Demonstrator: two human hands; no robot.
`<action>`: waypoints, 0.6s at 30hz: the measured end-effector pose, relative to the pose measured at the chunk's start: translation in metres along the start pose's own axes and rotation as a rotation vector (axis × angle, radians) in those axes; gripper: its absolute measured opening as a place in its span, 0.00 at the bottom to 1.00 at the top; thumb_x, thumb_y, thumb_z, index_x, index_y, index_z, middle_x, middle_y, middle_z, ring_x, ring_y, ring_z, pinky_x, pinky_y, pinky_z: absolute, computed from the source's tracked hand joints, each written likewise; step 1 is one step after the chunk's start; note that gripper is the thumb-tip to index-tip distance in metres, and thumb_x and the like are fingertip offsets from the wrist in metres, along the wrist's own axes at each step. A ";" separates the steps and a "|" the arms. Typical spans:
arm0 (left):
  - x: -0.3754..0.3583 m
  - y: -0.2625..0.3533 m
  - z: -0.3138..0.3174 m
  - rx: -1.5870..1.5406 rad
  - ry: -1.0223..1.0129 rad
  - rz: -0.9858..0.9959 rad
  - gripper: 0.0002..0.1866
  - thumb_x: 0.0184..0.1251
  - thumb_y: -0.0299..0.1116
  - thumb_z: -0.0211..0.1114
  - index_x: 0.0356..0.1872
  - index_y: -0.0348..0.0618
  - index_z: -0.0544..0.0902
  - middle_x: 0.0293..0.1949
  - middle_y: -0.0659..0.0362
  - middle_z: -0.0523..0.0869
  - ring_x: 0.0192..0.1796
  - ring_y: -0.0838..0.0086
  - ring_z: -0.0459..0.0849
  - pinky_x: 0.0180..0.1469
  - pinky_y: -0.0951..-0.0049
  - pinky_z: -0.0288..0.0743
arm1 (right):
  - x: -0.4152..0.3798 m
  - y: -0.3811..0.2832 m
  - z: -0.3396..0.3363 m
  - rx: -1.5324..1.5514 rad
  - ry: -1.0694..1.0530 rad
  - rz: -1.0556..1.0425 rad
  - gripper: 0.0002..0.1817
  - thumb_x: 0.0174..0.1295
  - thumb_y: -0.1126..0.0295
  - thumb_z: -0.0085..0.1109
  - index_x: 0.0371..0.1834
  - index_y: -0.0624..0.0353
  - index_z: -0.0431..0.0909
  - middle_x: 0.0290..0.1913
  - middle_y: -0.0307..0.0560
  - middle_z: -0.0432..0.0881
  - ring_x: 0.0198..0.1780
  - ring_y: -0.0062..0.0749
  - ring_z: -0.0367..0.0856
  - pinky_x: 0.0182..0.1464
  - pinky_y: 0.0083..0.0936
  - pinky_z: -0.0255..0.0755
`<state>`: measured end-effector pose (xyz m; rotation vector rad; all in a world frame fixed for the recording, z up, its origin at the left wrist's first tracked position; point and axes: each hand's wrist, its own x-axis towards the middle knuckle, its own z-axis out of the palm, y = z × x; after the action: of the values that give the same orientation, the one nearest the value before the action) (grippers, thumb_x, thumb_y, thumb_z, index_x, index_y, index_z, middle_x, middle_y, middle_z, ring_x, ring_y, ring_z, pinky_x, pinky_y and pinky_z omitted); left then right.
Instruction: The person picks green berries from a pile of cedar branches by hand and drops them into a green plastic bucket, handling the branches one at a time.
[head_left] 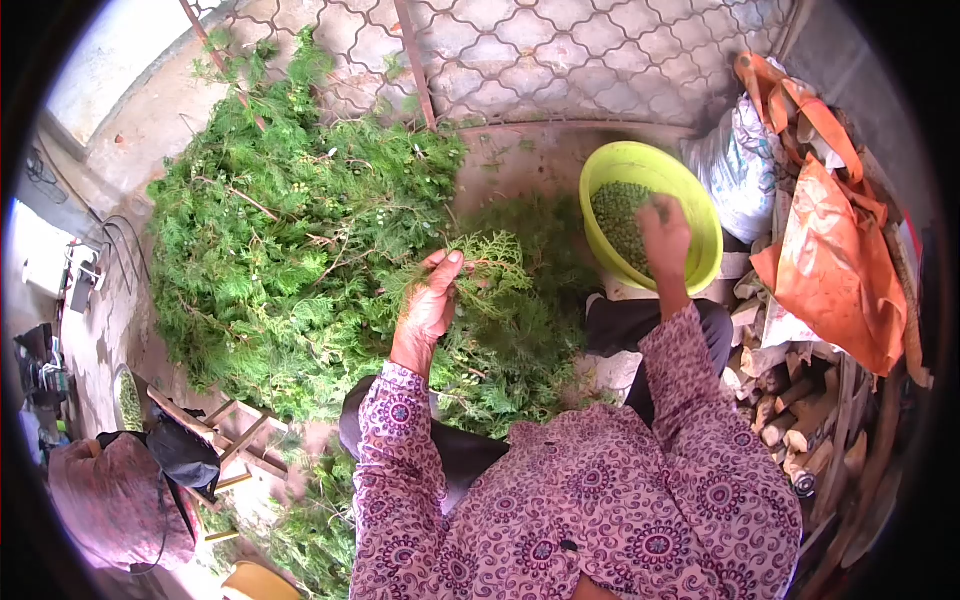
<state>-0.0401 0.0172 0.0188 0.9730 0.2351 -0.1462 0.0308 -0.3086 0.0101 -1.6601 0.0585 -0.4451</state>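
My left hand (430,300) grips a feathery green sprig (492,262) pulled from the big heap of green branches (290,240) in front of me. My right hand (665,238) reaches into a yellow-green bowl (705,215), its fingers down among the small green seeds (615,220) that fill it. Whether those fingers hold any seeds is hidden. Both arms wear purple patterned sleeves.
Orange plastic sacking (830,240) and a white bag (740,160) lie right of the bowl, above stacked firewood (790,410). A metal grille (560,50) stands behind the heap. A wooden frame (225,440) and a dark bag (180,455) sit at lower left.
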 end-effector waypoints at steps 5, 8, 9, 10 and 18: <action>0.004 0.005 -0.002 -0.141 -0.033 -0.007 0.17 0.52 0.38 0.69 0.39 0.45 0.74 0.34 0.62 0.81 0.39 0.76 0.78 0.44 0.71 0.68 | 0.042 0.016 -0.045 -1.205 0.138 -0.044 0.35 0.49 0.59 0.59 0.61 0.57 0.61 0.58 0.67 0.64 0.60 0.53 0.63 0.57 0.38 0.62; 0.002 0.011 0.008 -0.096 -0.044 -0.047 0.22 0.61 0.52 0.55 0.21 0.43 0.75 0.23 0.56 0.77 0.34 0.69 0.76 0.49 0.60 0.68 | 0.029 0.009 -0.033 -0.991 -0.247 0.137 0.29 0.49 0.56 0.60 0.53 0.61 0.70 0.52 0.61 0.72 0.53 0.49 0.72 0.54 0.33 0.66; 0.009 0.004 0.003 -0.094 -0.044 -0.047 0.22 0.61 0.52 0.55 0.21 0.43 0.75 0.23 0.56 0.77 0.34 0.69 0.76 0.49 0.60 0.68 | 0.012 0.004 -0.019 -0.811 -0.380 0.148 0.27 0.51 0.58 0.59 0.51 0.63 0.72 0.50 0.58 0.74 0.51 0.45 0.73 0.55 0.30 0.66; 0.015 -0.001 0.000 -0.069 -0.120 0.045 0.24 0.63 0.53 0.52 0.17 0.43 0.72 0.20 0.56 0.74 0.32 0.67 0.75 0.48 0.59 0.68 | -0.008 0.000 0.001 -0.625 -0.507 0.157 0.24 0.52 0.59 0.59 0.49 0.65 0.73 0.48 0.55 0.76 0.50 0.41 0.75 0.55 0.28 0.65; 0.020 -0.003 0.005 -0.440 -0.374 0.120 0.31 0.68 0.54 0.38 0.07 0.47 0.63 0.09 0.59 0.64 0.23 0.65 0.68 0.39 0.63 0.68 | -0.095 -0.006 0.100 0.109 -1.046 0.436 0.27 0.52 0.67 0.60 0.56 0.64 0.67 0.51 0.45 0.74 0.51 0.26 0.71 0.53 0.23 0.65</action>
<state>-0.0210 0.0113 0.0138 0.5059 -0.1334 -0.1559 -0.0259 -0.1852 -0.0151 -1.5372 -0.3659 0.7537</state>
